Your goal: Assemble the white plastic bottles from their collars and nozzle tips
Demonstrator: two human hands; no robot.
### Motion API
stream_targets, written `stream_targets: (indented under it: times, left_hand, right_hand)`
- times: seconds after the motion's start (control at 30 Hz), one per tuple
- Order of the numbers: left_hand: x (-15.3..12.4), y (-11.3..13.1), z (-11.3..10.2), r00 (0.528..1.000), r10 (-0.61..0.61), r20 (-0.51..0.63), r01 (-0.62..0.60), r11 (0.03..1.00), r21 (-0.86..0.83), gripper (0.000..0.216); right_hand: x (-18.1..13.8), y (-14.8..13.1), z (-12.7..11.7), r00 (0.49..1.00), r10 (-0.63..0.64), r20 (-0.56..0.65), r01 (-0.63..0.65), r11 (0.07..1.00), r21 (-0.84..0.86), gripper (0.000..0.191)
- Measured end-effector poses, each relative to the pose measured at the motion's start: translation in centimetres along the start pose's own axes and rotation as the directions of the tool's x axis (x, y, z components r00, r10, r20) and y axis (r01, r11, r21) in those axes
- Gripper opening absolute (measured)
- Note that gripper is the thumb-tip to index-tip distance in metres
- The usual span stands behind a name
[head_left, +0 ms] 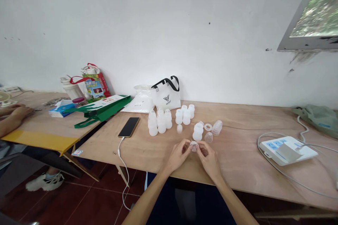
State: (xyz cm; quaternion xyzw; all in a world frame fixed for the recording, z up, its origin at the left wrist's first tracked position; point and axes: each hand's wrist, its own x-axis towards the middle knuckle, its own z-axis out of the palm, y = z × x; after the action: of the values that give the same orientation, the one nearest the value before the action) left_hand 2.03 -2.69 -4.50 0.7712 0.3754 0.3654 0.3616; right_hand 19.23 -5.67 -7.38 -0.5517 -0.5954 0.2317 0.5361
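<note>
Near the front edge of the table, my left hand point(179, 154) and my right hand point(210, 158) pinch a small baby bottle nipple in a whitish collar point(194, 145) between them. Just beyond my fingers stands an open frosted baby bottle point(198, 132). To its right are a clear dome cap point(208, 137), a loose ring point(208, 127) and a tilted clear-capped piece point(217, 127). Left of it sits a small threaded part point(179, 128). Several capped bottles point(161, 121) are grouped farther left, and several open bottles point(186, 116) stand behind.
A phone point(129, 127) with a white cable lies left. At the wall are a white bag point(166, 96), a plastic package point(139, 101) and a green bag point(102, 110). A power strip point(286, 151) with cords lies right. Another person's hands point(19, 111) rest on the far-left table.
</note>
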Motion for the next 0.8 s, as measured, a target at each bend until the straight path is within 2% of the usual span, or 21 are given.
stream_targets:
  times: [0.1, 0.33, 0.8]
  left_hand:
    - [-0.01, -0.06, 0.03, 1.0, 0.011, -0.005, -0.011, 1.0, -0.009, 0.029]
    - [-0.09, -0.28, -0.03, 1.0, 0.014, -0.011, -0.014, 1.0, 0.009, 0.03]
    - [-0.11, -0.1, 0.23, 0.999, -0.038, -0.015, 0.039, 0.999, 0.028, 0.031]
  right_hand:
    - [-0.15, -0.35, -0.02, 1.0, 0.003, 0.016, -0.003, 1.0, -0.025, 0.035]
    - [-0.24, -0.36, 0.41, 0.995, -0.1, 0.01, 0.1, 0.977, -0.19, 0.036]
    - [-0.19, -0.57, 0.55, 0.992, -0.126, 0.03, 0.13, 0.968, -0.214, 0.035]
